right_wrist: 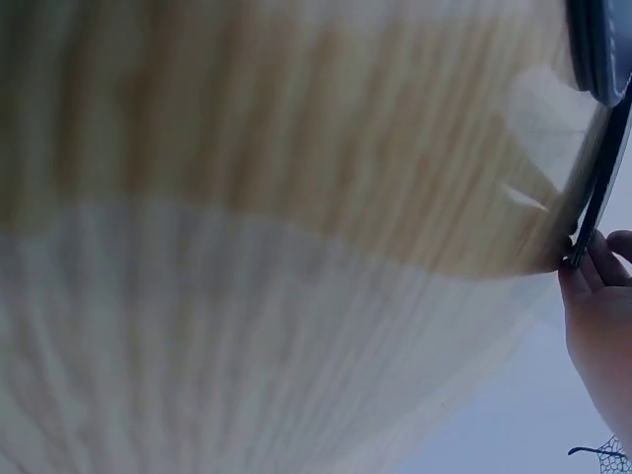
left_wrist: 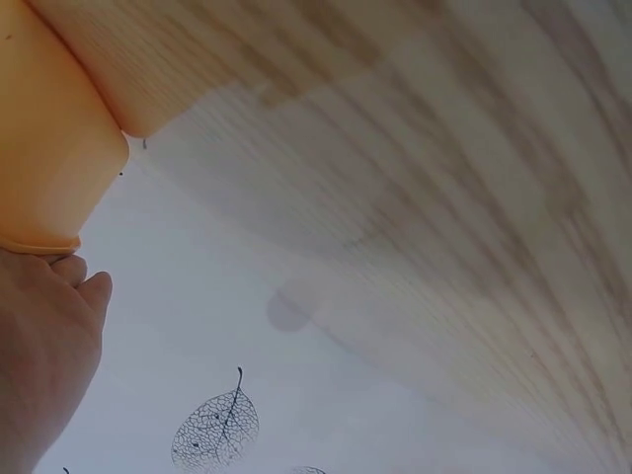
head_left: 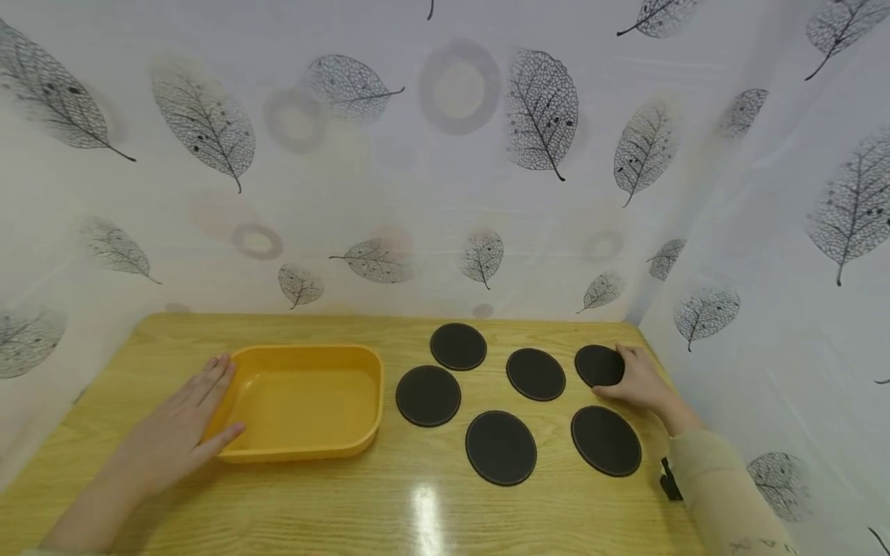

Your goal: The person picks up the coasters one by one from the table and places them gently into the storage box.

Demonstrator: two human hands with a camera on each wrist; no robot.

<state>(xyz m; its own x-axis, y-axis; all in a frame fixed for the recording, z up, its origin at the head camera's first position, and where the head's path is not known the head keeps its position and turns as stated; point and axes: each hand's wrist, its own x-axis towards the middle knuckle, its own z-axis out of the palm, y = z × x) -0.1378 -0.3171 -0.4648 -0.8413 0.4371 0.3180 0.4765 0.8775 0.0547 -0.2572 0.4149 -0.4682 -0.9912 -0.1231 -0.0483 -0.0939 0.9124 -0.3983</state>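
Observation:
A yellow rectangular tray (head_left: pixel 306 401) sits on the left part of the wooden table. My left hand (head_left: pixel 184 425) rests along its left rim with the fingers extended and the thumb over the near left corner; in the left wrist view fingertips touch the tray's edge (left_wrist: pixel 59 148). On the right, my right hand (head_left: pixel 641 380) holds a black round coaster (head_left: pixel 596 365) by its edge, thumb at the near side and fingers at the far side. The right wrist view shows this hand's fingers (right_wrist: pixel 597 262) at the dark edge of a coaster (right_wrist: pixel 597 188).
Several more black coasters lie flat between the tray and the right hand, among them a front one (head_left: pixel 501 448) and a front right one (head_left: pixel 606 441). A leaf-patterned white curtain (head_left: pixel 445 193) borders the wooden table (head_left: pixel 334 510) at the back and sides.

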